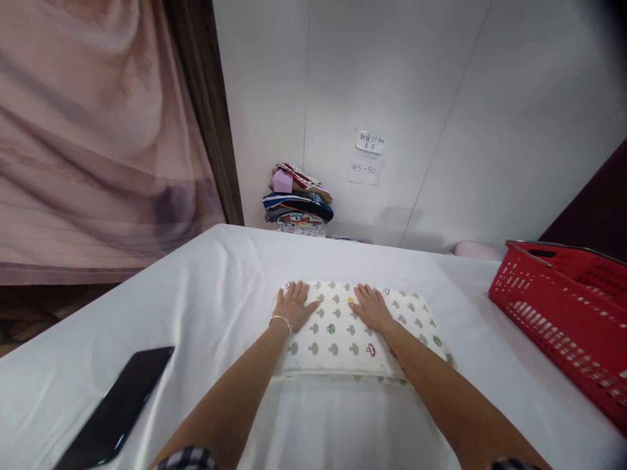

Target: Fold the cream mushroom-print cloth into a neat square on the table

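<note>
A folded white cloth (337,356) printed with grey, green, red and yellow mushrooms lies flat on the white-covered table in front of me. My left hand (294,305) rests palm down on its left part, fingers spread, with a bangle at the wrist. On the upper right of the middle, my right hand (373,308) presses flat on the same cloth, its fingers apart. Layers show along the cloth's near edge. Neither hand grips anything.
A black phone (120,401) lies at the left on the white table cover (215,281). At the right stands a red plastic basket (563,313). Folded fabrics (298,202) are stacked by the wall, below paper signs (365,171). A pink curtain (98,130) hangs at left.
</note>
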### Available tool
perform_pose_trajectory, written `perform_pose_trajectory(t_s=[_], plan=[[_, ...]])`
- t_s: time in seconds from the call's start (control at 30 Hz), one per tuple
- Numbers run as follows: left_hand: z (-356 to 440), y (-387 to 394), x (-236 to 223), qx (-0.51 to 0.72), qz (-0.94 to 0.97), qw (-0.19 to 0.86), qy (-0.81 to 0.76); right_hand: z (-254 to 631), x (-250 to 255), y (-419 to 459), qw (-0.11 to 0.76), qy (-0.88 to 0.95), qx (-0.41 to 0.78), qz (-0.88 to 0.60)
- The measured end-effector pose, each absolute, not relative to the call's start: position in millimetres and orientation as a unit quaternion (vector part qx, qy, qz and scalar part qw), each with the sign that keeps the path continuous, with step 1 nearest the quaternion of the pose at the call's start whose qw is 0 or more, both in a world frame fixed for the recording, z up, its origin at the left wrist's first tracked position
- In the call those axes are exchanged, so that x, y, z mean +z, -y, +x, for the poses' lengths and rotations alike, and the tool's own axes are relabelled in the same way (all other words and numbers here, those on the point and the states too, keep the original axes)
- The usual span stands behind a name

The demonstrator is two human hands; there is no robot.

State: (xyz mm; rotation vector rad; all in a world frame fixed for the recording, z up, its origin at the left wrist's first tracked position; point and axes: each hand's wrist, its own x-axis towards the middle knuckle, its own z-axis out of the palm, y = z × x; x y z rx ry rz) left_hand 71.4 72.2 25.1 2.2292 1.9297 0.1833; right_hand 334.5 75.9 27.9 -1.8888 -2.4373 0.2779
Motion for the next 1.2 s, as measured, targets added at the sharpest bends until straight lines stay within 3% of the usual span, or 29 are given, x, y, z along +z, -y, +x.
perform_pose_trajectory(t_s=[0.23, 0.43, 0.97, 1.07, 1.2], plan=[[75.4, -70.1, 27.4, 0.061, 0.750, 0.081, -0.653, 345.4, 33.7, -76.5, 0.027, 0.791, 0.123, -0.598], [76.1, -70.8, 29.1, 0.057, 0.751, 0.079, -0.653, 400.7, 28.1, -74.0, 0.024, 0.706, 0.075, -0.704], [76.4, -75.1, 27.1, 0.062, 0.752, 0.079, -0.651, 445.2, 33.7, -57.2, 0.024, 0.647, 0.074, -0.759], [76.0, -75.4, 27.8, 0.055, 0.753, 0.086, -0.650, 449.1, 38.2, -59.5, 0.055, 0.643, 0.106, -0.757], [74.6, -78.0, 24.6, 0.064, 0.753, 0.083, -0.649, 467.8, 43.3, -47.6, 0.171, 0.570, 0.157, -0.789]])
